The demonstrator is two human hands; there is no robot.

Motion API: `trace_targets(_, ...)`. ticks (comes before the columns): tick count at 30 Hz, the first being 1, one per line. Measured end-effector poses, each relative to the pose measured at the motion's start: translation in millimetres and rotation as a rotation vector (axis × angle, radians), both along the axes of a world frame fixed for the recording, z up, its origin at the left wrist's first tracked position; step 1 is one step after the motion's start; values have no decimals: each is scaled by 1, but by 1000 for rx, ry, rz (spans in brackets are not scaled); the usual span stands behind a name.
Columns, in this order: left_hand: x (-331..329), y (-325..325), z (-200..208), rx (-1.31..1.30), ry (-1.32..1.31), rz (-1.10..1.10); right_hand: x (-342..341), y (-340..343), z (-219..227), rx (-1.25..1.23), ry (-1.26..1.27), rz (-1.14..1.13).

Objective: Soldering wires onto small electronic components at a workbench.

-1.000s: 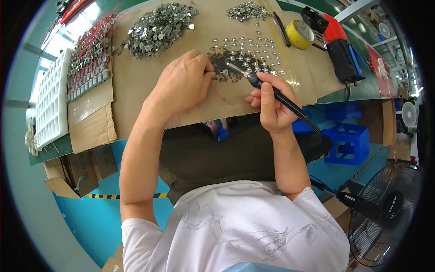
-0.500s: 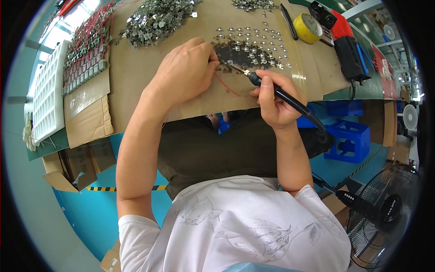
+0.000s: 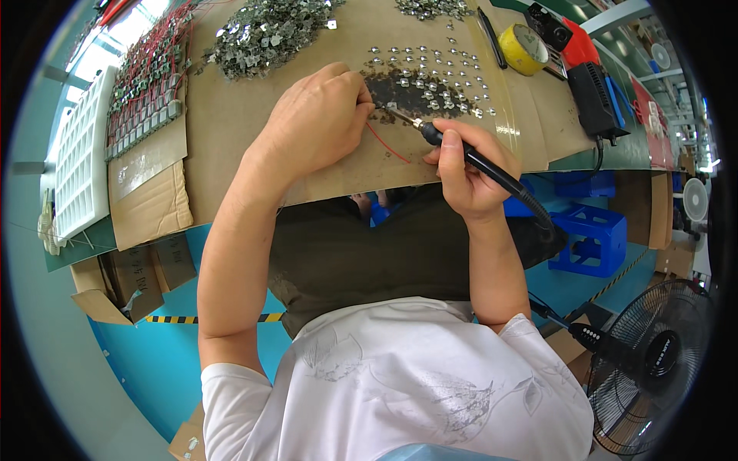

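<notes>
My right hand (image 3: 478, 169) is wrapped round the black handle of a soldering iron (image 3: 433, 135), held like a pen. Its metal tip points up and left, at a small silvery metal piece (image 3: 392, 106) on a dark scorched patch of the board. My left hand (image 3: 317, 119) rests close by with thumb and forefinger pinched together. From under those fingers a thin red wire (image 3: 390, 146) runs toward the near edge; the pinched end is hidden. Just beyond the tip, small metal clips (image 3: 430, 84) with shiny blobs stand in rows, partly on the scorched patch.
A heap of metal pieces (image 3: 265, 38) lies at the far left, a smaller heap (image 3: 432, 8) at the back. Wired parts (image 3: 150, 92) and a white gridded tray (image 3: 83, 157) sit left. Yellow tape (image 3: 523, 49) and a black device (image 3: 596, 98) stand right; a fan (image 3: 653, 361) is low right.
Very little differs. Both hands keep their places, and the iron's tip stays by the metal piece. The view has shifted slightly.
</notes>
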State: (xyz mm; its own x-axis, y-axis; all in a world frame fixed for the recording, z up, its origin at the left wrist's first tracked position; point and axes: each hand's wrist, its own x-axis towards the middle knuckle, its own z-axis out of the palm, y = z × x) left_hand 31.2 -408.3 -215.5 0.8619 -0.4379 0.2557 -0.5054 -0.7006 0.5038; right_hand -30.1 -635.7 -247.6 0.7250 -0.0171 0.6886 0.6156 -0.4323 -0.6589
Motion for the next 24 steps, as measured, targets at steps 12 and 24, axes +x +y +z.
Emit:
trace_targets(12, 0, -4, 2, 16, -4, 0, 1, 0, 2, -13, -15, -3)
trace_targets(24, -2, -8, 7, 69, 21, 32, -2, 0, 3, 24, 21, -1)
